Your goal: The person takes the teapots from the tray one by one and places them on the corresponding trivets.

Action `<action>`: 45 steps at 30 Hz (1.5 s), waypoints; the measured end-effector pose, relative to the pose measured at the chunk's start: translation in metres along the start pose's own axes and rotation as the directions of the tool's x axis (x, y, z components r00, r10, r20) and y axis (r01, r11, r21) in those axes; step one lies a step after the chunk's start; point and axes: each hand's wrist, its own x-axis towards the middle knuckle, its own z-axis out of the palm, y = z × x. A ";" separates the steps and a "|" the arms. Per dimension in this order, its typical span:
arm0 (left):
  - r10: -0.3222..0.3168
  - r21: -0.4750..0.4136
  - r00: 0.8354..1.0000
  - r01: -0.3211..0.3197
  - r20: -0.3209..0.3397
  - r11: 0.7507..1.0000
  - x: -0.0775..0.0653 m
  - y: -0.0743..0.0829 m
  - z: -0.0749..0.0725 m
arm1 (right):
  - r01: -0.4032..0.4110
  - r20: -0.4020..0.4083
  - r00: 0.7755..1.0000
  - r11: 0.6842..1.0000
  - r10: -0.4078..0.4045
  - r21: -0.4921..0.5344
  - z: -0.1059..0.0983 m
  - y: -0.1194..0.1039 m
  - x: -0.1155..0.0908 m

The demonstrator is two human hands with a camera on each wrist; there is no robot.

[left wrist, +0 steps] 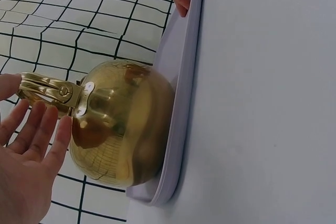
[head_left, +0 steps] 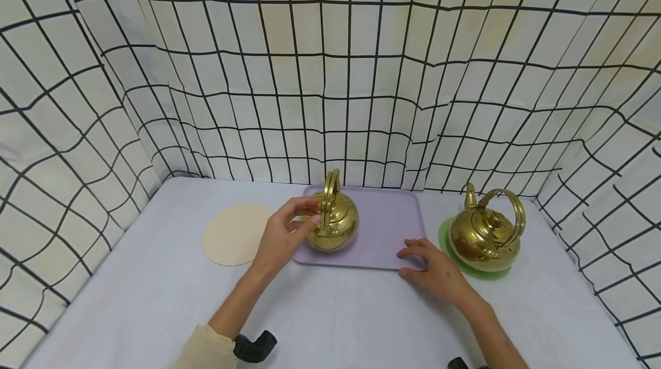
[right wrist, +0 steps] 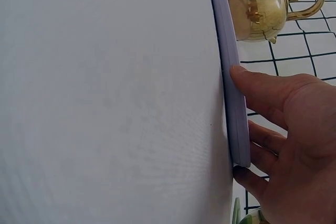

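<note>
A brass teapot point(head_left: 338, 221) with a raised looped handle stands on the left part of a lavender tray point(head_left: 387, 214). My left hand point(head_left: 289, 231) is beside that handle, its fingers loosely extended and the thumb near the handle in the left wrist view. The handle point(left wrist: 50, 88) passes between thumb and fingers without a closed grip. At the tray's front right corner, my right hand point(head_left: 436, 271) holds the rim, thumb point(right wrist: 257, 85) against the front side and fingers over the inner side and corner.
Another brass teapot point(head_left: 485, 237) sits on a green round mat point(head_left: 472, 265) to the right of the tray. A cream round mat point(head_left: 234, 237) lies on the white tabletop point(head_left: 341, 311) at left. Black-gridded white cloth point(head_left: 361, 116) walls the table's back and sides.
</note>
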 end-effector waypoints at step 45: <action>-0.023 -0.084 0.999 0.019 -0.049 0.996 0.010 0.002 0.015 | -0.002 0.000 1.000 0.999 0.002 0.034 0.001 0.000 -0.002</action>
